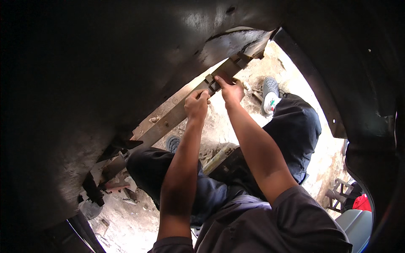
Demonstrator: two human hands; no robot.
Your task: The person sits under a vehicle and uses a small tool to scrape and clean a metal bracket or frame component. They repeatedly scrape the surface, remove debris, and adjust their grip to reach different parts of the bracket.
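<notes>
Viewpoint: looking down from the person's head, beneath a dark vehicle underbody [84, 84] that fills the upper left of the frame.
Nearest, lower frame: both bare forearms rise from the bottom edge over dark trousers and bent knees.
Left hand [197, 104]: centre of the frame, fingers curled closed around the edge of a long flat metal bar [168, 120], thumb on top.
Right hand [231, 89]: just right of and slightly above the left, fingers pressed down against a small clamp [212, 83] wrapped around the bar; how tightly they grip it I cannot tell.
Metal bar: a stack of flat rusty strips, like a leaf spring; its long axis runs diagonally from lower left to upper right, passing under both hands.
Key relation: the clamp sits between the two hands, touching the right fingertips and just beside the left knuckles; the right hand is nearer to it.
Bar's far end: meets a bracket [244, 59] under the body, upper centre.
Farther: pale dusty ground [219, 126], a grey shoe [270, 95] at upper right.
Far lower right: a red object [363, 202], partly hidden.
</notes>
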